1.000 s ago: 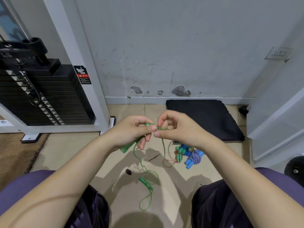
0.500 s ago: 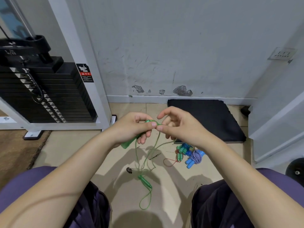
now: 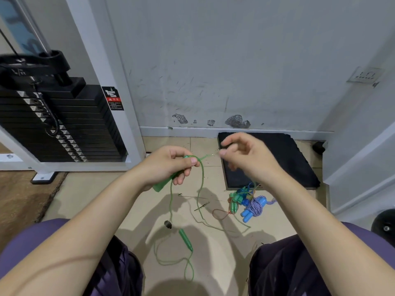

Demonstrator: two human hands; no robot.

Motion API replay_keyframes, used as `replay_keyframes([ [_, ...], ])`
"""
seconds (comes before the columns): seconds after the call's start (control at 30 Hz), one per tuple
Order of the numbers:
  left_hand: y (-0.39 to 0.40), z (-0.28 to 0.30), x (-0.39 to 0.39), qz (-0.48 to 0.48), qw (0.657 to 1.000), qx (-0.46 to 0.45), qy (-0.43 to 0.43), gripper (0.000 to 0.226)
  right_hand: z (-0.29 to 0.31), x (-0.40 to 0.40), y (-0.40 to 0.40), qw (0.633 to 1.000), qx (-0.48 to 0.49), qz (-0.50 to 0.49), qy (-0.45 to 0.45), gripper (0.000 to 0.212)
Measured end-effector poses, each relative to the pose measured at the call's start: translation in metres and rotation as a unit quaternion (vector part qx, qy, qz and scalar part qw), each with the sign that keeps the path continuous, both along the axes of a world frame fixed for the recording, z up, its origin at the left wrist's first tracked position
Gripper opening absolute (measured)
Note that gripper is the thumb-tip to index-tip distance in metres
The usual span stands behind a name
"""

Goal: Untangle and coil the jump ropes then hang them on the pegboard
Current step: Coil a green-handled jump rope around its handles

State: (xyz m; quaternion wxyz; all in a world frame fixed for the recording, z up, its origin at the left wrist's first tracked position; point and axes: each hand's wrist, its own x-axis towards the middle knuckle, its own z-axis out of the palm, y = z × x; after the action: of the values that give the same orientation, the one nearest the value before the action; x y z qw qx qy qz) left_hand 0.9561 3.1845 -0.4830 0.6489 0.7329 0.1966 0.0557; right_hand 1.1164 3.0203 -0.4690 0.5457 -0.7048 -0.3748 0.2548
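At centre frame the left hand point(image 3: 168, 165) grips one green handle point(image 3: 162, 184) of a green jump rope point(image 3: 201, 189), fingers curled round it and the thumb pressing the cord near the handle's top. From there the cord runs up and right to the right hand point(image 3: 248, 159), whose thumb and forefinger pinch it (the hand is blurred, so the contact is hard to make out). Two strands hang from the left hand to the tiled floor point(image 3: 85, 197), where the second green handle point(image 3: 186, 240) lies at lower centre amid loose loops. Right of centre a bundle of other jump ropes point(image 3: 248, 201), with green and blue handles, sits just below a black mat point(image 3: 288, 159). A weight stack point(image 3: 64, 124) fills the upper left.
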Motion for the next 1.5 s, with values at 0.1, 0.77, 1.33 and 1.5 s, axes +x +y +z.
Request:
replay_keyframes([
  [0.1,-0.012,0.0,0.003,-0.025,0.999,-0.029,-0.008,0.014,-0.007,-0.015,0.004,0.994,-0.045,0.096,-0.002,0.024],
  [0.77,-0.017,0.002,0.004,-0.051,0.997,-0.055,-0.004,0.018,-0.009,-0.025,0.008,0.992,-0.069,0.097,-0.047,0.03],
  [1.33,-0.009,0.003,0.0,-0.063,0.997,-0.051,0.003,0.016,-0.01,-0.028,0.006,0.989,-0.058,0.133,0.019,0.033],
  [1.5,-0.003,0.007,-0.003,-0.056,0.997,-0.052,0.005,0.016,-0.009,-0.022,0.006,0.991,-0.088,0.099,-0.033,0.024],
])
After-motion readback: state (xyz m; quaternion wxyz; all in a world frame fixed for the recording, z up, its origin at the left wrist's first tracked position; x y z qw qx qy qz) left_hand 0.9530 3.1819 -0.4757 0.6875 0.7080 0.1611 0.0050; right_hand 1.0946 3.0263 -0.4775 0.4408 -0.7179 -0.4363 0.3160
